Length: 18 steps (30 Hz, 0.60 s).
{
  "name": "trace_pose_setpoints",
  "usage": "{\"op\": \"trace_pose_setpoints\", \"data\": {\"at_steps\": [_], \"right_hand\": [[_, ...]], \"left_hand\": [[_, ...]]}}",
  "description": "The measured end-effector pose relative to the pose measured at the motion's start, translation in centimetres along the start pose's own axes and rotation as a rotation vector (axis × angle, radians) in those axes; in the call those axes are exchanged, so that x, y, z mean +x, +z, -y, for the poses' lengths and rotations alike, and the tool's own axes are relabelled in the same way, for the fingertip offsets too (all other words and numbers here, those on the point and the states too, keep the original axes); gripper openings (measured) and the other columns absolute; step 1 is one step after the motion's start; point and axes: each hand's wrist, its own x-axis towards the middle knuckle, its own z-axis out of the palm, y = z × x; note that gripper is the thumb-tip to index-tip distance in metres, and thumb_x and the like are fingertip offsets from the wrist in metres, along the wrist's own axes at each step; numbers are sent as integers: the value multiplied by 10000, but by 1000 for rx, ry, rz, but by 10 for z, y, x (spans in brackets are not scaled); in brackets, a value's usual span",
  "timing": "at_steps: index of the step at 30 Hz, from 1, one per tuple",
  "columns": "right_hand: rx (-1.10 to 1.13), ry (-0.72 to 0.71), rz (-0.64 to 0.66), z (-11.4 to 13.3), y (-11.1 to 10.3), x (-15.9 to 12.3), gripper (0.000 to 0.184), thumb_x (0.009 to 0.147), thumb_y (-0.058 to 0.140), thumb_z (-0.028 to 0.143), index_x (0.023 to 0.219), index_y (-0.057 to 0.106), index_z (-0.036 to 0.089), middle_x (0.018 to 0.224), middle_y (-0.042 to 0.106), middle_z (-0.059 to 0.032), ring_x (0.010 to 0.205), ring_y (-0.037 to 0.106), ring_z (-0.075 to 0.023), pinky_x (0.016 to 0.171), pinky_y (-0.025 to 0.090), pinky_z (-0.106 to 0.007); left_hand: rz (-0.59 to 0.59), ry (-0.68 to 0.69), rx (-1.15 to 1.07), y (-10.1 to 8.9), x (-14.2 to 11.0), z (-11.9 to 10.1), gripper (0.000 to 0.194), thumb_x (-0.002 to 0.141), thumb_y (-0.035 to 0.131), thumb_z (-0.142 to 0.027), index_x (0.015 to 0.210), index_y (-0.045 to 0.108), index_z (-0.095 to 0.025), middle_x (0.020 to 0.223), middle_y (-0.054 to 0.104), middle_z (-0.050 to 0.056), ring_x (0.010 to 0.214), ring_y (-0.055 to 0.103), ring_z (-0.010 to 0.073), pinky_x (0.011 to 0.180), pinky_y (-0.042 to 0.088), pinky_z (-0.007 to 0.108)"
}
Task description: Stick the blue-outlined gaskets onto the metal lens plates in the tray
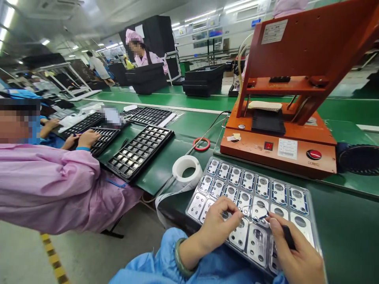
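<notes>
A clear plastic tray (304, 193) lies on the green bench in front of me, holding several silver metal plates (256, 246) in rows, some edged in blue. My left hand (217, 225) rests over the tray's near left side. Its fingertips meet at a plate, but whatever they pinch is too small to tell. My right hand (293, 252) grips a black-handled tool (288, 236), and the thin tip reaches a plate near the tray's middle. My hands hide part of the lower rows.
An orange press machine (278, 152) stands just beyond the tray. A white tape roll (185, 169) and a red ring (201, 144) lie to its left. A co-worker's pink sleeve (44, 185) and hands (89, 139) reach over black trays (156, 152). Stacked black bins stand farther along.
</notes>
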Motion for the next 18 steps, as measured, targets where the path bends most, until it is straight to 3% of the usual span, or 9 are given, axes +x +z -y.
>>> {"op": "trace_pose_setpoints", "data": {"at_steps": [6,10,14,18], "right_hand": [[-80,-45,-33,-4,4,-5,316,862,551,496,928,700,226,955,741,-46,861,699,-261,755,551,-314],[-156,-86,-82,-10,-8,-8,317,876,528,487,952,687,224,951,739,-44,829,699,-251,743,528,-312],[-168,-187,-29,-24,-20,-8,288,868,543,456,974,695,236,967,736,-23,790,700,-229,696,514,-291],[-173,-117,-58,-32,-18,-6,308,863,547,477,949,703,226,968,737,-39,831,701,-245,717,522,-295]], "left_hand": [[30,-4,-4,5,3,-1,142,771,622,-268,660,600,-182,753,614,48,753,564,172,755,442,309],[66,32,-5,15,8,-1,131,763,631,-257,655,608,-187,746,624,46,759,571,172,766,443,311],[118,41,6,28,13,4,115,772,627,-253,677,618,-189,759,628,43,756,572,164,752,451,304],[140,67,48,38,17,14,98,781,611,-227,692,606,-186,765,623,41,743,568,156,726,457,289]]}}
